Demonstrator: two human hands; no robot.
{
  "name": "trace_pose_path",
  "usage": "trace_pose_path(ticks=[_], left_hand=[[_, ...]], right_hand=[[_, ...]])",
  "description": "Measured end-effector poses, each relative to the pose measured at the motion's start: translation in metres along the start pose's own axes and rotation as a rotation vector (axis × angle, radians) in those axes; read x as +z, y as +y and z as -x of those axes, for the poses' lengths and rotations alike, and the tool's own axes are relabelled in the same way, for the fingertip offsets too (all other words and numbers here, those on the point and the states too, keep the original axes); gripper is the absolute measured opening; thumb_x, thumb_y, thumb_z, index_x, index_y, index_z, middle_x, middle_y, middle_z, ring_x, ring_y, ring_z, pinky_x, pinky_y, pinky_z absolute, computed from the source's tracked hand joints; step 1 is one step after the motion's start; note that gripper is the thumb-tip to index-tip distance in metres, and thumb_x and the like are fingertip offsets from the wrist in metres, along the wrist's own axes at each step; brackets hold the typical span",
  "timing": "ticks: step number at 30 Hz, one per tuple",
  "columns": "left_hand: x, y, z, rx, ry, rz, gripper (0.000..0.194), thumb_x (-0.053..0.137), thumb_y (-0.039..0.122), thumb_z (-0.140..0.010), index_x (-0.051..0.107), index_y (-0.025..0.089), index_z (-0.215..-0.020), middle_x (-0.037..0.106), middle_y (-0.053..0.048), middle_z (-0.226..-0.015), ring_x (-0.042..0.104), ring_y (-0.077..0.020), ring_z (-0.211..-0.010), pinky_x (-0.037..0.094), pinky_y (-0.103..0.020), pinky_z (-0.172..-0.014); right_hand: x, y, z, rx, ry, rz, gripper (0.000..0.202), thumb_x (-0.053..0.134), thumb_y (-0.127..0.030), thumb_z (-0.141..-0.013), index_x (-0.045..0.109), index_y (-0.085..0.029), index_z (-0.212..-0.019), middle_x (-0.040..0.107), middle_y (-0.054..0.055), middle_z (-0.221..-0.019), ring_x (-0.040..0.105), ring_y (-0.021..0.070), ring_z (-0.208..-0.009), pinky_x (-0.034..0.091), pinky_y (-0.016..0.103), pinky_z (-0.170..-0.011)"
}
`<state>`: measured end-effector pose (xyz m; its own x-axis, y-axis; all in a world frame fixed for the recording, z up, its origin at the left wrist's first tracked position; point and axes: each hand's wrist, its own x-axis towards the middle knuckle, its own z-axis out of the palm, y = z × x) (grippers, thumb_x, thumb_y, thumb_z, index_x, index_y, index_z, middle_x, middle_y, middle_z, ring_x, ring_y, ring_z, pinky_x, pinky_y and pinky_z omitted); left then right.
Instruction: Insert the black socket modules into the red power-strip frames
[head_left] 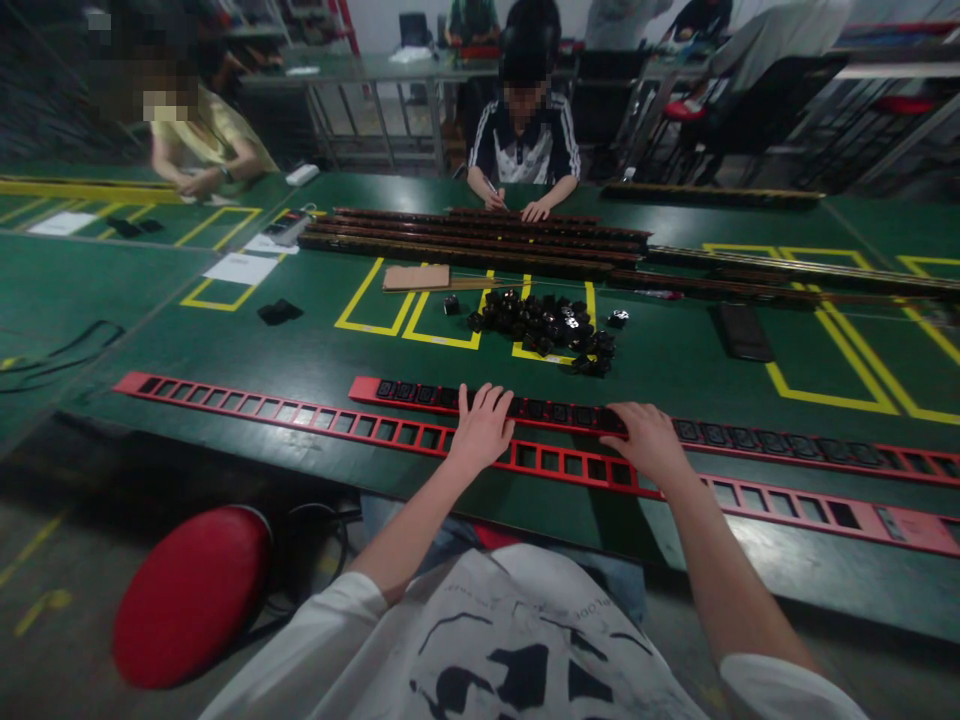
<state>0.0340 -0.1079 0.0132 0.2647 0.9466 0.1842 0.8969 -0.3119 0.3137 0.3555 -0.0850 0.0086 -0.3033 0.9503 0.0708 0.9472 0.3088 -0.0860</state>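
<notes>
A long red slotted strip (363, 388) lies across the green table, with square black socket-like pieces (559, 411) seated in many of its openings. My left hand (482, 432) rests on this strip, fingers stretched out over the black pieces. To the right, my right hand (651, 440) bends over the same strip, its thumb at the near edge and its fingers at the far edge. Closer to me lies a second red strip (300, 413), its openings mostly unfilled. Beyond the hands sits a pile of loose black pieces (536, 322).
Long dark rails (480, 240) lie stacked behind the pile, near a cardboard piece (416, 278). A black phone-like slab (742, 332) lies at right. A person (521, 140) writes across the table; another sits at left. A red stool (193, 595) stands beside me.
</notes>
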Motion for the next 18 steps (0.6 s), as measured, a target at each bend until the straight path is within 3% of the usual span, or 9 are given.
trace_pose_path(ticks=[4,8,18], left_hand=[[0.000,0.000,0.000,0.025,-0.016,0.004,0.049,0.050,0.030,-0.098,0.048,0.024,-0.146,0.054,-0.011,-0.148,0.041,-0.0292,-0.145,0.014,-0.062,-0.128],[0.001,-0.001,0.000,0.008,-0.012,-0.005,0.048,0.049,0.028,-0.098,0.048,0.022,-0.145,0.055,-0.012,-0.146,0.041,-0.0301,-0.144,0.009,-0.066,-0.128],[-0.001,-0.002,0.000,-0.035,0.005,-0.024,0.047,0.050,0.027,-0.097,0.050,0.022,-0.143,0.057,-0.014,-0.140,0.043,-0.0316,-0.141,0.015,-0.065,-0.126]], right_hand=[[-0.001,-0.019,-0.005,0.004,0.003,0.000,0.046,0.063,-0.036,-0.087,0.061,-0.020,-0.130,0.067,0.012,-0.128,0.055,0.0338,-0.117,0.041,0.048,-0.096],[-0.005,-0.041,-0.014,0.011,-0.043,0.022,0.047,0.066,-0.035,-0.087,0.060,-0.018,-0.130,0.067,0.013,-0.128,0.055,0.0336,-0.117,0.041,0.047,-0.095],[-0.007,-0.086,-0.028,0.008,-0.045,0.017,0.045,0.065,-0.037,-0.089,0.060,-0.019,-0.130,0.066,0.013,-0.127,0.054,0.0336,-0.117,0.040,0.047,-0.096]])
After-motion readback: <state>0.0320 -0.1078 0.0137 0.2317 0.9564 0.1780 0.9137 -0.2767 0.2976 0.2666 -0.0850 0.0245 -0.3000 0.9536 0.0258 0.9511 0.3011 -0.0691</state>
